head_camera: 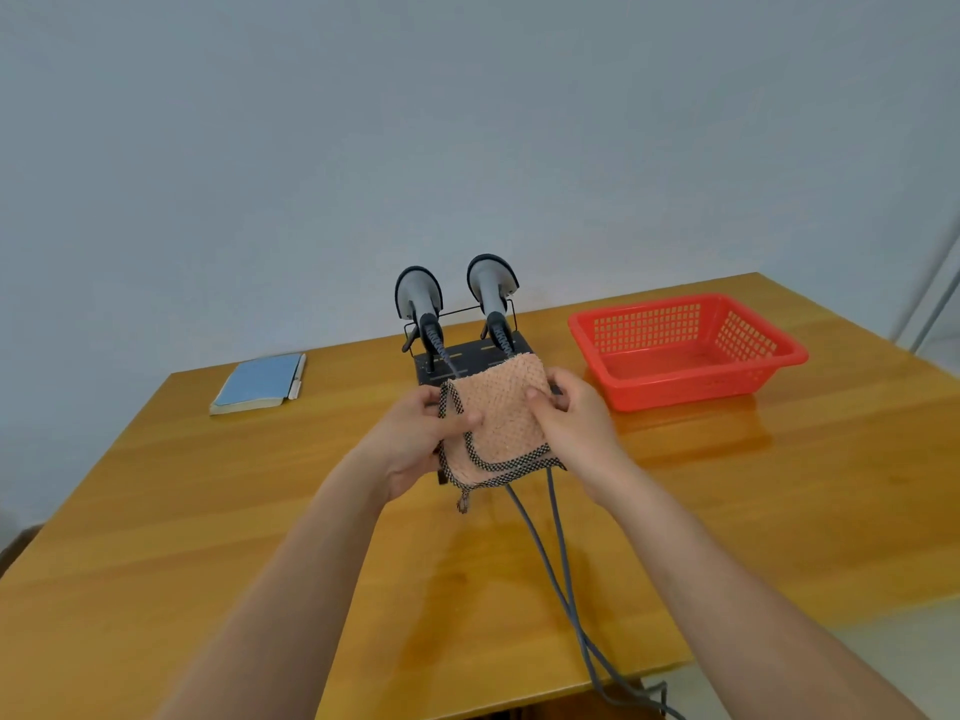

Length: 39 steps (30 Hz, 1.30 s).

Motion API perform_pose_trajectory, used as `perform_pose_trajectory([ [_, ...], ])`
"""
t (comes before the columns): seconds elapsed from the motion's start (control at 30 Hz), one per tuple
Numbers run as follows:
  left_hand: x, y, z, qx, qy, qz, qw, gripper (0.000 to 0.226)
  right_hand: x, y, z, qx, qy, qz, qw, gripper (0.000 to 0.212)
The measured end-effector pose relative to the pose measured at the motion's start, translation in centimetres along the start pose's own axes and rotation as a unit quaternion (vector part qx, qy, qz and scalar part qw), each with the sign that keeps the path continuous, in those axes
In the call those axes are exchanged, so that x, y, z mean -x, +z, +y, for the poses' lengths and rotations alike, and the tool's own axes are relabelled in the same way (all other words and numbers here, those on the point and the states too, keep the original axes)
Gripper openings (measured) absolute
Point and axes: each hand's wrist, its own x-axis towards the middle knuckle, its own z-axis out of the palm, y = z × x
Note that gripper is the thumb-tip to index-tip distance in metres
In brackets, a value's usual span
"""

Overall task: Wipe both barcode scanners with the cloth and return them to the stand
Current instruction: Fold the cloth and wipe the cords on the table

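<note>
Cloth held in both hands, scanners on stand

Wooden worktop (pixel 208 511), pale wall behind. Both bare forearms reach in from the near edge.

Pink textured cloth (pixel 506 418) with a black-and-white checked border, folded over on itself, held up above the worktop in front of the stand. A frayed tail of the border hangs from its lower left corner.

Left hand (pixel 415 449): grips the cloth's left edge, thumb on the front face, fingers curled behind and clamped on the fabric.

Right hand (pixel 571 423): grips the right edge, thumb pressed on the front near the top, fingers wrapped round the back, clamped on the cloth.

Black stand (pixel 470 356) sits mid-worktop, just beyond the cloth; its near part is hidden by the cloth. Wire rail across its back.

Left scanner (pixel 418 298): grey and black, seated upright in the stand's left side, head tipped toward the wall.

Right scanner (pixel 491 283): same make, upright in the right side, close beside the other but apart from it.

Two grey cables (pixel 550 563) emerge from below the cloth, run side by side toward the near edge and drop over it.

Red plastic basket (pixel 685 350), latticed walls, right of the stand. Blue notebook (pixel 260 381) with a white pen along its right edge, left of the stand, well apart
</note>
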Motion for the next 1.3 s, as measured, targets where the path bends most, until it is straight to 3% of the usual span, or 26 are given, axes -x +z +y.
perform_pose_trajectory([
  [0.13,-1.2,1.8,0.9,-0.003,0.019,0.038,0.999,0.028,-0.7,-1.4,-0.2,0.031,-0.019,0.048,0.998,0.009],
  [0.27,-1.9,4.5,2.1,-0.001,0.040,-0.018,0.999,0.033,-1.5,-2.2,-0.4,0.045,-0.037,0.052,0.997,0.005],
  [0.4,-2.1,6.8,3.3,0.011,0.037,-0.083,0.996,0.048,-2.2,-2.8,-0.3,0.011,-0.033,0.028,0.999,0.033],
  [0.53,-3.3,8.1,3.7,0.067,0.036,-0.066,0.995,0.028,-3.1,-4.2,0.6,-0.002,-0.025,0.030,0.999,0.020],
  [0.67,-4.6,9.1,3.6,-0.034,0.082,-0.009,0.996,0.016,-4.1,-5.5,1.2,0.008,-0.005,0.069,0.998,0.031],
  [0.8,-5.2,10.5,3.5,-0.018,0.072,-0.082,0.994,0.012,-5.3,-7.0,1.7,0.013,0.014,0.078,0.997,0.033],
  [0.97,-6.8,12.4,4.0,0.019,0.103,-0.092,0.990,0.023,-6.6,-9.0,1.8,-0.014,0.043,0.098,0.994,0.033],
  [1.1,-8.3,13.7,4.4,0.035,0.097,-0.070,0.992,0.031,-7.4,-10.9,1.7,-0.060,0.076,0.051,0.994,0.023],
  [1.3,-11.1,15.9,5.4,0.049,0.080,-0.059,0.994,0.039,-9.7,-12.9,2.1,0.057,0.035,0.050,0.996,0.026],
])
